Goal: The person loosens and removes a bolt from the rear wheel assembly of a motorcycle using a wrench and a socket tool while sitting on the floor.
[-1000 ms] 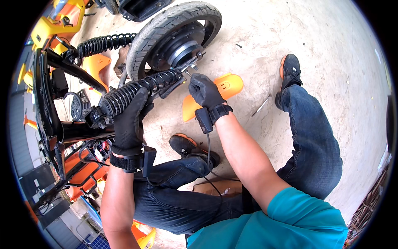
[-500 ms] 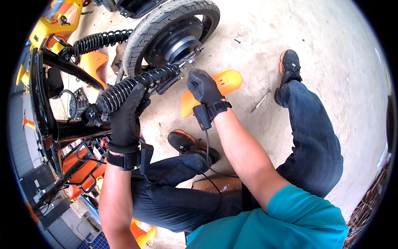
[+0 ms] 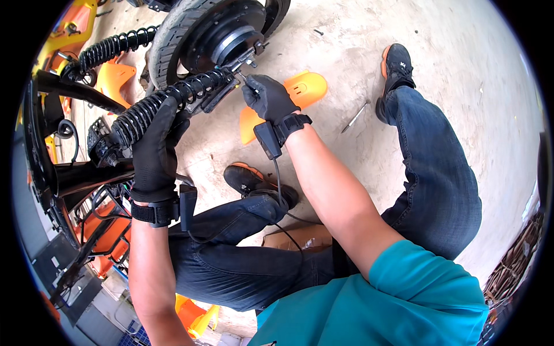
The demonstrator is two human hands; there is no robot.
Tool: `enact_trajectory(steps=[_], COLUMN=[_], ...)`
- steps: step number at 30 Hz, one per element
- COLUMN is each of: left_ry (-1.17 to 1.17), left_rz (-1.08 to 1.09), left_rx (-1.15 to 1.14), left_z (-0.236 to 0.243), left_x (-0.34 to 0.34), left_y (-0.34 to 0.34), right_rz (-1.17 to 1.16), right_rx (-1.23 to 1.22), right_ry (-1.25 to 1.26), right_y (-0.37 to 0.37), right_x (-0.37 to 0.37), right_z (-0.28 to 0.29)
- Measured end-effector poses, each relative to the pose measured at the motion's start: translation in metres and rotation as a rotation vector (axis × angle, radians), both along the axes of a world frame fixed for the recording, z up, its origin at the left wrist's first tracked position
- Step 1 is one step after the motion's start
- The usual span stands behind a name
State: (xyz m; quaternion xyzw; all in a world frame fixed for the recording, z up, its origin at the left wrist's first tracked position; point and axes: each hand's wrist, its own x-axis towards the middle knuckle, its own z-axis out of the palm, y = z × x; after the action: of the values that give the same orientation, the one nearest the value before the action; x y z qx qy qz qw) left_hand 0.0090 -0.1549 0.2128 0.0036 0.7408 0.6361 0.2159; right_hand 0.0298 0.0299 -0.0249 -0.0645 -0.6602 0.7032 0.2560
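The left hand [image 3: 154, 151], gloved in black, is closed around the upper part of the shock [image 3: 167, 104], a black coil-spring strut at about eleven o'clock in the view. The right hand [image 3: 269, 97], also gloved, is pinched shut on a small fastener or tool tip at the shock's lower mount, just beside the wheel hub [image 3: 228, 34]; what exactly it grips is too small to tell. The shock's long axis runs from seven o'clock up to one o'clock, its lower end pointing at the hub. That end sits against the hub bracket, so the strut looks lined up, but the fastening there appears unfinished. A second shock [image 3: 112, 49] lies beyond. An orange panel [image 3: 303, 89] and a slim tool [image 3: 353, 118] rest on the concrete floor [image 3: 450, 52].
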Motion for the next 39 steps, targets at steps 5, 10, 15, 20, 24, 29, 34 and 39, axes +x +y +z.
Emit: enact_trajectory(steps=[5, 10, 15, 20, 24, 29, 34, 39], left_ry=[-0.046, -0.038, -0.036, -0.046, -0.035, 0.013, -0.008, -0.029], left_rz=[0.033, 0.100, 0.111, 0.051, 0.037, 0.100, -0.017, 0.002], left_rx=[0.045, 0.086, 0.056, 0.032, 0.012, 0.045, 0.008, 0.032], left_z=[0.001, 0.006, 0.006, 0.003, 0.006, 0.011, 0.003, 0.002], left_x=[0.003, 0.005, 0.005, 0.003, 0.004, 0.008, 0.003, 0.003], left_y=[-0.004, 0.011, 0.012, 0.002, 0.006, 0.020, 0.002, -0.001], right_rz=[0.216, 0.259, 0.289, 0.320, 0.287, 0.245, 0.203, 0.147], right_rx=[-1.088, -1.081, -0.978, -0.872, -0.892, -0.867, -0.927, -0.984], right_ry=[-0.336, -0.486, -0.510, -0.478, -0.499, -0.600, -0.592, -0.585], right_y=[0.002, 0.007, 0.009, 0.008, 0.008, 0.010, 0.008, 0.004], right_x=[0.005, 0.004, 0.003, -0.004, -0.007, -0.012, -0.019, -0.010], right_z=[0.033, 0.046, 0.046, 0.052, 0.056, 0.060, 0.055, 0.051])
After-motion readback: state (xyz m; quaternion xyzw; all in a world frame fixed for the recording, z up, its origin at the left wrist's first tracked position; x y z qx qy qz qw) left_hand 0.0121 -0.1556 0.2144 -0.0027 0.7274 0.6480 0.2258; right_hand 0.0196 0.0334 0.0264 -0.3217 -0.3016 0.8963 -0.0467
